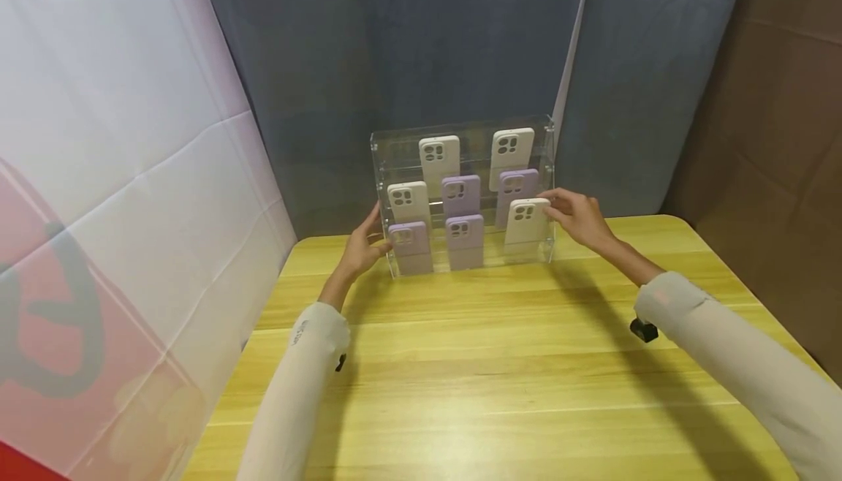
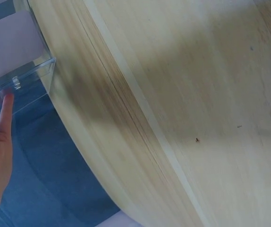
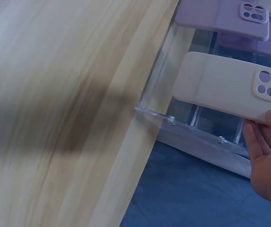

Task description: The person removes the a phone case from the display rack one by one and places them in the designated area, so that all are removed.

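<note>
A clear acrylic tiered display stand (image 1: 490,251) holds several white and lilac phone cases in three rows. My left hand (image 1: 362,247) grips its left side, the thumb at the front edge and the fingers farther back along the panel. In the left wrist view, the thumb (image 2: 5,111) lies straight against the clear panel beside a lilac case (image 2: 15,45). My right hand (image 1: 579,216) pinches the upper right edge of a white phone case (image 1: 528,221) in the front row. Close up in the right wrist view, that case's lower end lies over the front tier.
Two lilac cases (image 1: 464,242) (image 1: 409,248) stand in the front row, with more white and lilac ones behind. The stand sits near the far edge of the wooden table (image 1: 473,364). Dark curtains (image 1: 316,86) hang behind it, with a pale fabric wall (image 1: 125,93) on the left.
</note>
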Tool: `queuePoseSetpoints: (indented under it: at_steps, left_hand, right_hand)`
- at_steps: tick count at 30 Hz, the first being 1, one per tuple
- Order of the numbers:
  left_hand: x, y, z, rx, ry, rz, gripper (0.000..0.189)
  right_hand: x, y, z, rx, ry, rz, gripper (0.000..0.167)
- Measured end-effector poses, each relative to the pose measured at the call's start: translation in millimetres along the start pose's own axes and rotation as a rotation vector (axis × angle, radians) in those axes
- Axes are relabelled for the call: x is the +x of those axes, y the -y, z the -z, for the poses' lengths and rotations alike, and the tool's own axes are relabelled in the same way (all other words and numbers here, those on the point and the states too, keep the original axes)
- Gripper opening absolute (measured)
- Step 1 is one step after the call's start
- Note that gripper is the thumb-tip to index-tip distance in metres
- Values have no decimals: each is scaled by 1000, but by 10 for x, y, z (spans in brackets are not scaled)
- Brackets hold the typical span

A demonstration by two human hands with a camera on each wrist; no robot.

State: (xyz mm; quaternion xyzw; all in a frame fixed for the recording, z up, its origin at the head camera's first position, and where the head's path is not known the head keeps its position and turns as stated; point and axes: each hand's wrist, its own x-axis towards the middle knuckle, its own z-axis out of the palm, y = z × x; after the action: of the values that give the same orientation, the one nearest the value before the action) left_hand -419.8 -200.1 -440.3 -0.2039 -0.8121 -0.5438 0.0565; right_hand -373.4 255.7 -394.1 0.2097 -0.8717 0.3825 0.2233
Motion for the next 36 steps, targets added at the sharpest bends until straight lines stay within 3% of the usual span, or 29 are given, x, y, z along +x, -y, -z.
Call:
queuePoseSetpoints:
  at_steps: [9, 15, 22, 36]
  left_hand:
    - [-17, 50, -10, 13, 5, 36, 103]
    - [-24, 40, -6, 6, 14, 19, 100]
    - [-113, -344, 39, -37, 58, 38, 95]
    - [-104, -387, 58, -3, 70, 72, 96]
  right_hand:
    - [41, 130, 81, -18, 13, -15, 26]
    - [105, 242, 141, -5, 1, 16, 26]
    - [142, 336, 153, -11, 18, -4, 28]
    - [182, 438, -13, 51, 81, -52, 32]
